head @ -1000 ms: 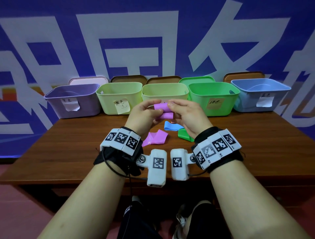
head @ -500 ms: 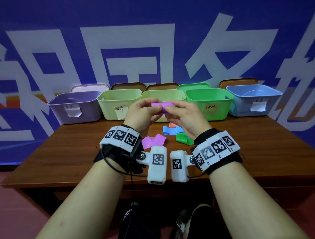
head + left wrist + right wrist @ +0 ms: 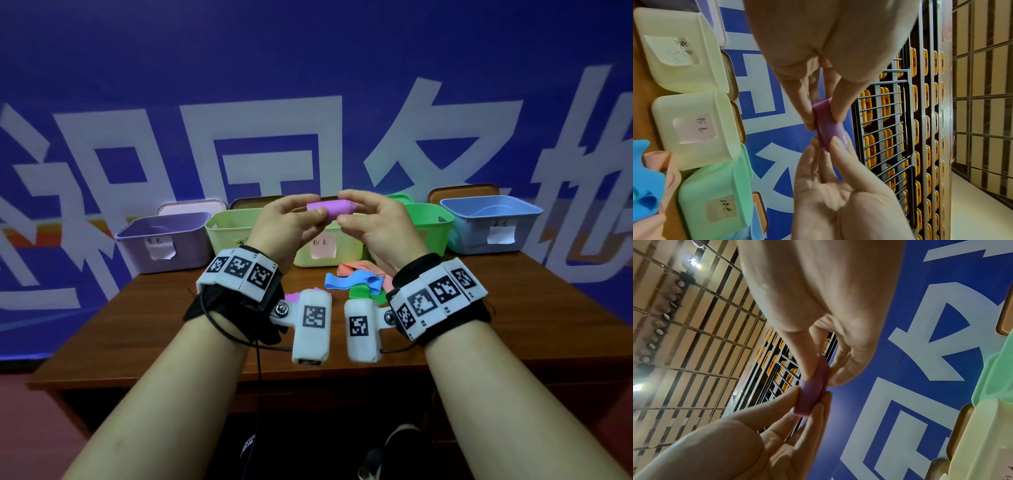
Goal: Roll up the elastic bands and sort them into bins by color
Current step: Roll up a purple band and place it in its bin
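Midair, above the table: purple elastic band [image 3: 330,208], rolled into a short tube, held level between both hands in front of the bin row. Left hand [image 3: 286,224] pinches the roll's left end, thumb below and fingers on top. Right hand [image 3: 375,222] pinches the right end the same way, thumb and forefinger closed on it. Both wrist views confirm fingertips clamped on the roll from either side.

Bins along the table's far edge, left to right: purple bin [image 3: 164,236], pale yellow-green bin [image 3: 229,229], second pale yellow-green bin [image 3: 346,248] with a pink handwritten label, green bin [image 3: 433,224], blue bin [image 3: 493,219]. Each visible label is a paper note stuck on the front wall. Lids stand behind the bins against the blue banner.

Loose on the wooden table [image 3: 513,308], below the hands: blue band [image 3: 349,281], pink band [image 3: 359,267] partly under it, green band [image 3: 359,293], and a scrap of purple band [image 3: 291,297] mostly hidden by the left wrist camera.
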`<act>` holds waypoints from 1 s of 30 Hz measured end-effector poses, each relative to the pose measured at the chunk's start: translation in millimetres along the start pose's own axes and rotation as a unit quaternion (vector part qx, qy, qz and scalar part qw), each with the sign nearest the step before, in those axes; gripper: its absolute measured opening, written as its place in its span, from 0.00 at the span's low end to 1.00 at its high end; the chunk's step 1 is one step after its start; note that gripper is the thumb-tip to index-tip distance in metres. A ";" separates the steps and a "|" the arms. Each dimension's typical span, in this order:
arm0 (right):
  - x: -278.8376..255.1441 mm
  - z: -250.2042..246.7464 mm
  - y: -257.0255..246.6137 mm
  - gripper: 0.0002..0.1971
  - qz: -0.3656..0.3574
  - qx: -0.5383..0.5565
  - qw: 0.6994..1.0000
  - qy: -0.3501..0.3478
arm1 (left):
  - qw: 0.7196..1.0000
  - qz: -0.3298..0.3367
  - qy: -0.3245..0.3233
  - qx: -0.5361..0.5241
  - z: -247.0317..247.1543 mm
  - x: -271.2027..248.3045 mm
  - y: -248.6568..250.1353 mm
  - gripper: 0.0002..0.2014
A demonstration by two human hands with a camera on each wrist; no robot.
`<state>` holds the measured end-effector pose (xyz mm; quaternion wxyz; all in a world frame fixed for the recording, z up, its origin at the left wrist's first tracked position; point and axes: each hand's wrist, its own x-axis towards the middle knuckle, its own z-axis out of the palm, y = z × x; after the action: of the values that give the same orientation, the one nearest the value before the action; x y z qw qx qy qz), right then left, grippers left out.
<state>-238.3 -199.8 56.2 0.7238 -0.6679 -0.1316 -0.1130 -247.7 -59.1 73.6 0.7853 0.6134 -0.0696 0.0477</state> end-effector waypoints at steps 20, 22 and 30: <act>14.4 39.1 13.8 0.19 0.019 -0.018 1.000 -0.004 | 0.999 0.032 0.005 -0.002 -38.0 11.7 -11.8 0.15; 23.9 42.7 26.4 0.16 0.027 -0.009 1.000 0.011 | 1.000 0.005 -0.008 -0.008 -45.6 24.1 -21.9 0.13; 80.6 49.5 104.4 0.13 0.076 -0.027 0.997 0.020 | 0.998 -0.046 0.034 0.000 -73.7 95.8 -91.8 0.10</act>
<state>-129.1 -140.9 -10.6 0.7147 -0.6926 -0.0628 -0.0750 -134.8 -11.0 -15.7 0.7885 0.6141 -0.0143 0.0325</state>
